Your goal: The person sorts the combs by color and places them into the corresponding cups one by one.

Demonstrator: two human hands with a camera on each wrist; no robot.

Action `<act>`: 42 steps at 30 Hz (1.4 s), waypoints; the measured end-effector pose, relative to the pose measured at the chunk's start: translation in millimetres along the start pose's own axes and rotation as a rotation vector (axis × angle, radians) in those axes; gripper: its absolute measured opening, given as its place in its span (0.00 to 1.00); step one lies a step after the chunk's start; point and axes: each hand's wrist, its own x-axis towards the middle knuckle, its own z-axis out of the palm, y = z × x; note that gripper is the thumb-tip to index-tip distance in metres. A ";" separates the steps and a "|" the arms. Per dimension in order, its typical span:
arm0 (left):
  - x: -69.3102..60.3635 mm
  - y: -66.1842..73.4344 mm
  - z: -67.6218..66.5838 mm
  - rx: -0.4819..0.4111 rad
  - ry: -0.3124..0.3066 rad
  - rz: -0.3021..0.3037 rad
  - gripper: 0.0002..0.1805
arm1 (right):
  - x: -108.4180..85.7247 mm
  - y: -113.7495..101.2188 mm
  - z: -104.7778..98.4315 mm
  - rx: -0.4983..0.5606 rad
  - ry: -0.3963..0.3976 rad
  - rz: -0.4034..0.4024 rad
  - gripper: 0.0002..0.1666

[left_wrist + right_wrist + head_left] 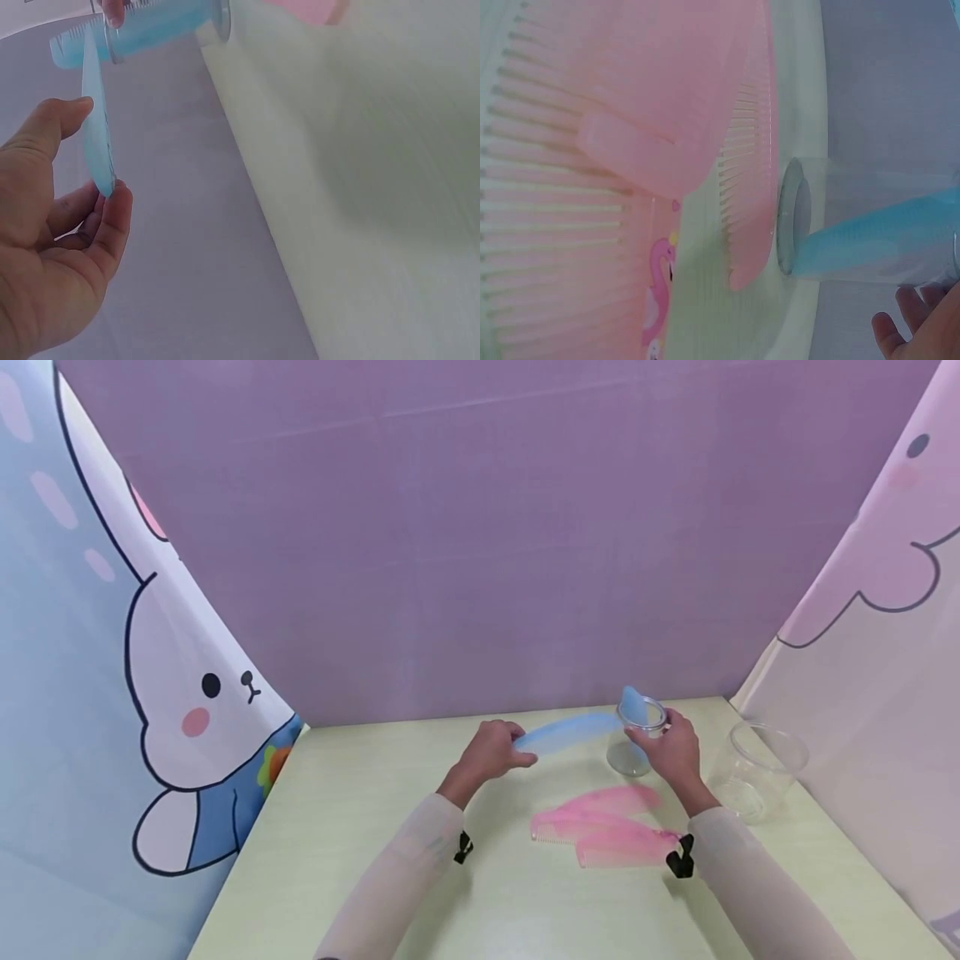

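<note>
My left hand pinches one end of a light blue comb between thumb and fingers. The comb's far end reaches the rim of a clear jar; whether they touch I cannot tell. A second blue comb leans inside that jar, its top sticking out above the rim. Around the jar's upper right side, my right hand holds it with thumb and fingers. In the right wrist view, the jar shows its thick base near the tabletop, and only a few fingers of the right hand appear.
Several pink combs lie overlapping on the pale table, in front of the jar. One has a flamingo print. A wider clear container stands right of my right hand. A purple backdrop rises behind the table.
</note>
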 end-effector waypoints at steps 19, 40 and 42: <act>18.8 28.7 2.1 0.031 0.004 -0.019 0.26 | 0.4 4.1 -0.3 0.009 -0.027 0.002 0.50; 36.5 58.3 -5.5 0.196 0.154 0.117 0.21 | 2.6 5.8 -2.5 0.004 -0.036 0.011 0.50; 38.9 61.8 -6.2 0.190 0.178 0.120 0.20 | 2.4 6.0 -2.4 0.008 -0.037 0.008 0.50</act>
